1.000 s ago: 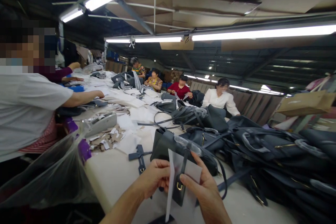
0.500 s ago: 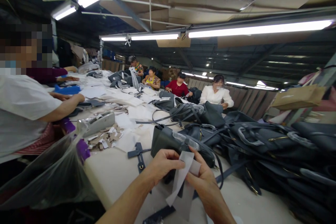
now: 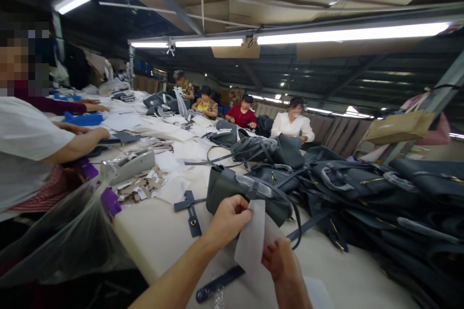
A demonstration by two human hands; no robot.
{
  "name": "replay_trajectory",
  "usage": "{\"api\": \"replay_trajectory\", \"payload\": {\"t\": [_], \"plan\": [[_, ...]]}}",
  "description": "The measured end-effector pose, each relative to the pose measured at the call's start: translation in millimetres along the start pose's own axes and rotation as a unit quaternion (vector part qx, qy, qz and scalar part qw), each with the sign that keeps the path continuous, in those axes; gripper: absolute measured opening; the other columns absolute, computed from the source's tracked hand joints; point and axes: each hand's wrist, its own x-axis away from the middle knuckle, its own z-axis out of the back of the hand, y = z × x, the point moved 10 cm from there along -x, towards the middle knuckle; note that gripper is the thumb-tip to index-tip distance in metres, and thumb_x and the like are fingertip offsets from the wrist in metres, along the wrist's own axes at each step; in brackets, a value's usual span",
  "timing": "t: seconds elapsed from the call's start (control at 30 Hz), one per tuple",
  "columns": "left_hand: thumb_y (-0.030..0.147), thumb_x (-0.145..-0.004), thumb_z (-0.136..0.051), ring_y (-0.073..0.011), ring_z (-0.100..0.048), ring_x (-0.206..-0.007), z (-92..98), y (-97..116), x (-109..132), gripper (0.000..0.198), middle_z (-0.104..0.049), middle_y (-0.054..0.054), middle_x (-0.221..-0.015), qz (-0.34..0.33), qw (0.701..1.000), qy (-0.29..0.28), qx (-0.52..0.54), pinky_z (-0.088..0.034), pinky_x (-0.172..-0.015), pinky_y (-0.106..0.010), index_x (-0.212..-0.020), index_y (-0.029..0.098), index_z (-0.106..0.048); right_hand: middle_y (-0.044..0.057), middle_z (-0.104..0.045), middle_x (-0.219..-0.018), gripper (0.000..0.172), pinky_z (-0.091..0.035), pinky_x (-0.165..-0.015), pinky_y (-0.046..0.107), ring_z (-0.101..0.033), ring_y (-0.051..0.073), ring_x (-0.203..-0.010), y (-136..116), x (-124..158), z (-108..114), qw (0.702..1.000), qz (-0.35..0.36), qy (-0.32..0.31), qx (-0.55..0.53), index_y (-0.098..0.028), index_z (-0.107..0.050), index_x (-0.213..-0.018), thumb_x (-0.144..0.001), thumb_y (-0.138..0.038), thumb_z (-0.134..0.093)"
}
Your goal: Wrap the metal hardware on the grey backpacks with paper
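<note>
Left hand (image 3: 229,220) is curled up and pinching the top left edge of a white paper sheet (image 3: 252,236), knuckles up, while the right hand (image 3: 282,261) sits lower with its fingers (image 3: 270,254) against the sheet's bottom right edge. Can't really tell if the right one is gripping or just touching, since the paper hides part of it. The hands aren't pressed together, the sheet's stretched between them, and it's up off the table.

Just past the sheet there's a dark grey handbag (image 3: 246,198) with clear plastic wrap on top of it, and a big heap of dark bags (image 3: 362,193) sits off to the right. A dark strap (image 3: 219,282) lies on the white table (image 3: 145,236) under the hands, and a cross-shaped strap piece (image 3: 190,207) is nearby on the left.

Further left there are paper scraps (image 3: 141,184) beside a grey plastic gadget (image 3: 126,166), no clue what it is, plus a clear plastic bag (image 3: 65,234). A co-worker in a white tee (image 3: 25,154) has a hand (image 3: 97,133) on the table, and more people sit along the far side.
</note>
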Motion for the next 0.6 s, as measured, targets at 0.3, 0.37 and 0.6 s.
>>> {"api": "replay_trajectory", "payload": {"t": [0.3, 0.37, 0.6], "plan": [[0.017, -0.061, -0.060, -0.0111, -0.047, -0.059, -5.4, 0, -4, 0.005, -0.052, 0.004, -0.060, -0.025, 0.999, -0.042, -0.019, -0.033, -0.054, -0.021, -0.064, 0.017, -0.056, 0.006, -0.078, -0.090, 0.050, -0.058, -0.071, 0.033, -0.071, 0.030, -0.089, -15, 10, -16, 0.996, 0.035, -0.009, 0.083, -0.017, -0.069, -0.098, -0.058, -0.040, -0.088], [0.018, -0.061, -0.060, -0.0108, -0.047, -0.058, -9.1, 4, -4, 0.004, -0.051, 0.005, -0.058, -0.023, 0.998, -0.057, -0.019, -0.033, -0.053, -0.021, -0.061, 0.016, -0.056, 0.005, -0.078, -0.093, 0.050, -0.057, -0.074, 0.031, -0.069, 0.030, -0.095, -12, 12, -14, 0.997, 0.044, -0.006, 0.067, -0.019, -0.069, -0.100, -0.058, -0.039, -0.087], [0.022, -0.062, -0.058, -0.0071, -0.038, -0.049, -16.7, 12, -5, 0.008, -0.046, 0.007, -0.054, -0.014, 0.997, -0.079, 0.017, -0.028, -0.048, -0.020, -0.063, 0.017, -0.052, 0.002, -0.075, -0.092, 0.055, -0.059, -0.071, 0.035, -0.070, 0.022, -0.078, 21, 15, -11, 0.998, 0.002, -0.033, -0.061, -0.026, -0.062, -0.110, -0.062, -0.040, -0.086]]}}
